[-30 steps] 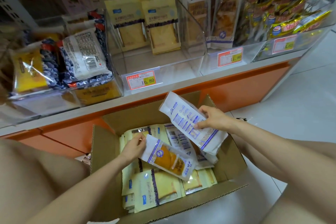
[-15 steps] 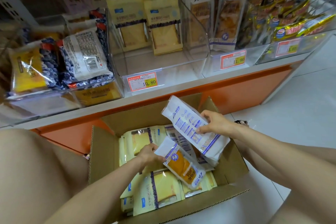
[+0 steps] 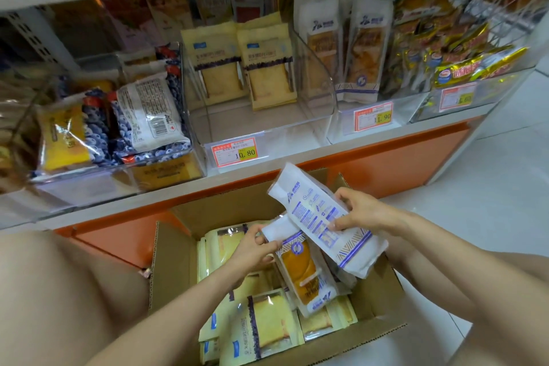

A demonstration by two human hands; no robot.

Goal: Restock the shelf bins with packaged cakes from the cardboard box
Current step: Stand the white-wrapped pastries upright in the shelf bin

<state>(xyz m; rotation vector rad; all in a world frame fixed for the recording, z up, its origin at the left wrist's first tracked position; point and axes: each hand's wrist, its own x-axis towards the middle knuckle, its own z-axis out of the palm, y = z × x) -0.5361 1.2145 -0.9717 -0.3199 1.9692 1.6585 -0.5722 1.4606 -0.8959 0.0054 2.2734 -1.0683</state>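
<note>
Lying flat in the near part of the open brown cardboard box (image 3: 175, 264), pale yellow cake packets (image 3: 264, 330) waited, and just above them the left hand (image 3: 252, 249) pinched the top of a white-and-blue packet (image 3: 303, 270) showing orange cake. The right hand (image 3: 365, 212) clasped fingers and thumb around a second white packet (image 3: 315, 211), printed back up, likely gathering a pair for one trip. Farther right, matching upright packets (image 3: 365, 47) stood in the clear plastic bin (image 3: 344, 128) tagged 11.90, probably their destination.

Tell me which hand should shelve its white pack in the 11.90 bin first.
Right, probably: the right hand holds the upper pack nearer that bin; the left hand grips the lower pack down in the box.
</note>
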